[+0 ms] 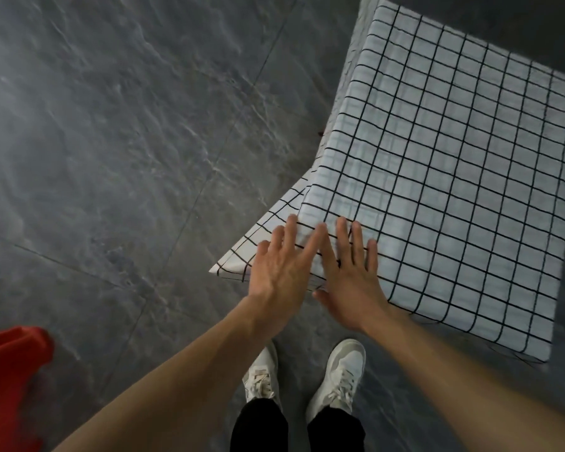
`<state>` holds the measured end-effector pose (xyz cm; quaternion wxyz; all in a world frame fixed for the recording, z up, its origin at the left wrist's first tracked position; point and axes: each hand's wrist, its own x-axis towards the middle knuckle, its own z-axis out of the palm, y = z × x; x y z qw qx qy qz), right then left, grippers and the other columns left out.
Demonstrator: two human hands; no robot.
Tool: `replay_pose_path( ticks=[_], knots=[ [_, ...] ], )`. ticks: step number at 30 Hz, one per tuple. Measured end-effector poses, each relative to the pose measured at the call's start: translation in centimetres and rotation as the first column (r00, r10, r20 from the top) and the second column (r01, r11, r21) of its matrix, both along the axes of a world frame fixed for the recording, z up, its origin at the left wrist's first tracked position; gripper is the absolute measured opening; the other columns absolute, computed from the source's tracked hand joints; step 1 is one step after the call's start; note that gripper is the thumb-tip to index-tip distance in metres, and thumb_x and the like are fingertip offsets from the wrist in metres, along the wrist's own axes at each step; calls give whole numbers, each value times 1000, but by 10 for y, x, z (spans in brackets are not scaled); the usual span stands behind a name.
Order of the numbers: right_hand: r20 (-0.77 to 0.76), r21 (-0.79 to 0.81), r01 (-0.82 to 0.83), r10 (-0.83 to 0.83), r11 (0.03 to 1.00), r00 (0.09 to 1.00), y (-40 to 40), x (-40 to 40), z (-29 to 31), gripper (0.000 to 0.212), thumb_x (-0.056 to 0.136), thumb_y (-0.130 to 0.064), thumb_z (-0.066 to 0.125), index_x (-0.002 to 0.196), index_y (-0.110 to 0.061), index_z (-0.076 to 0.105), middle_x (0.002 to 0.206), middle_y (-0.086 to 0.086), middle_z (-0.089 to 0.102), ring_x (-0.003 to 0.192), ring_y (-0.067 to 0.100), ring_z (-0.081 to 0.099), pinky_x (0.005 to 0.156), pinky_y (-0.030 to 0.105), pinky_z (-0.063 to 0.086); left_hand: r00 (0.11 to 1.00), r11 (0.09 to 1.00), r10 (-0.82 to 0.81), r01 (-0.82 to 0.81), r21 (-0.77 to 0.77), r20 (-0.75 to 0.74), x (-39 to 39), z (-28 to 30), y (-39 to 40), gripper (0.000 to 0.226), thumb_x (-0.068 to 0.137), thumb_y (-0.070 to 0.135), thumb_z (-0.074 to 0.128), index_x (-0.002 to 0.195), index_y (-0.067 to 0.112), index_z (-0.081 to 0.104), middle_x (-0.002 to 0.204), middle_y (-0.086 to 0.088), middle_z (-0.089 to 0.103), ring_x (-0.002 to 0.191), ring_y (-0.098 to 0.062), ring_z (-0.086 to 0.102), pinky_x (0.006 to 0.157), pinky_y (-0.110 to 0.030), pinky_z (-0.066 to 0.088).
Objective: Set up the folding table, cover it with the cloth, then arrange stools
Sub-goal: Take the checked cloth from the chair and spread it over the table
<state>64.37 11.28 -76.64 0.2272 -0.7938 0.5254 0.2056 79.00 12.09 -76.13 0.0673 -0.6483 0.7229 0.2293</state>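
1. The cloth [454, 177], white with a black grid, lies spread over the desk and covers its whole visible top, filling the right half of the view.
2. The desk itself is hidden under the cloth; only its flat shape and edges show through the fabric.
3. At the near left corner the cloth hangs past the edge, and a pointed flap of it [242, 259] sticks out to the left above the floor.
4. The left hand [279, 275] is flat, palm down, fingers spread, laid on the cloth right at that corner, partly over the hanging flap.
5. The right hand [349, 282] is flat too, fingers spread and pointing away from the person, resting on the cloth just inside the near edge.
6. The two hands lie just beside each other, the left index finger crossing toward the right hand; whether they touch cannot be told.
7. Neither grip closes on anything: both are fully open and press on the fabric rather than pinch it.
8. A red stool [10, 380] shows in part at the lower left, on the floor [111, 141] of grey stone tiles, well apart from the desk.
9. The person's pale shoes [343, 373] stand on the floor below the hands.
10. No writing, brand or label can be read anywhere.
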Motion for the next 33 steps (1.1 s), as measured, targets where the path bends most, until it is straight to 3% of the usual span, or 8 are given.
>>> replay_pose_path(
  ticks=[3, 6, 10, 16, 21, 24, 27, 33],
  knots=[
    [29, -55, -8, 9, 998, 1000, 2, -2, -6, 101, 95, -43, 53, 149, -19, -29, 150, 12, -44, 137, 33, -43, 114, 56, -19, 993, 994, -46, 33, 108, 113, 0, -5, -2, 109, 89, 24, 62, 147, 25, -31, 160, -16, -20, 149, -34, -2, 120, -50, 14],
    [65, -122, 2, 6, 993, 998, 4, -5, -14, 97, 95, -35, 55, 152, -20, -23, 155, 12, -36, 141, 34, -35, 115, 56, -15, 982, 994, -86, 73, 80, 168, 0, -2, -2, 89, 98, 26, 42, 146, 17, -33, 157, -16, -28, 149, -32, -12, 120, -51, 8],
    [111, -219, 62, -38, 974, 993, 9, -21, -19, 99, 89, -18, 61, 155, -19, -13, 161, 10, -21, 148, 30, -22, 119, 56, -4, 983, 995, -58, 44, 88, 174, -3, 4, -1, 96, 95, 19, 46, 145, 18, -36, 153, -18, -36, 148, -34, -17, 121, -52, 4],
    [10, -230, 206, -210, 951, 978, 27, -115, -13, 111, 80, -7, 67, 155, -21, -15, 161, 12, -23, 148, 32, -21, 117, 61, 1, 988, 998, -18, 8, 65, 153, -2, -3, 3, 117, 88, 21, 63, 141, 24, -40, 150, -19, -41, 147, -37, -18, 120, -55, 7],
    [-64, -224, 290, -311, 930, 948, 44, -183, -9, 115, 77, 5, 63, 153, -18, -20, 158, 14, -28, 146, 34, -24, 119, 60, 1, 971, 999, -6, -4, 40, 237, -9, -2, 4, 111, 89, 28, 59, 144, 21, -37, 150, -15, -43, 144, -34, -27, 120, -55, 1],
    [-38, -239, 304, -322, 922, 946, 45, -190, -14, 121, 74, -1, 73, 154, -17, -16, 160, 15, -23, 148, 34, -20, 118, 59, 2, 955, 999, -33, 34, 2, 295, -35, 5, 4, 103, 87, 25, 52, 147, 9, -30, 149, -18, -42, 142, -34, -33, 120, -55, -4],
    [6, -250, 326, -336, 912, 942, 47, -188, -20, 122, 72, -11, 81, 156, -16, -7, 162, 16, -13, 149, 36, -11, 118, 60, 7, 947, 980, -191, 197, 4, 257, -87, 10, 6, 96, 89, 23, 45, 144, 5, -33, 147, -20, -45, 140, -35, -36, 120, -55, -4],
    [73, -261, 315, -307, 912, 949, 48, -193, -22, 119, 78, -23, 77, 155, -18, -13, 162, 13, -18, 149, 33, -15, 119, 57, 1, 874, 888, -449, 459, -14, 187, -193, -1, 2, 96, 97, 33, 43, 142, 6, -37, 146, -16, -48, 138, -31, -39, 119, -52, -8]
  ],
)
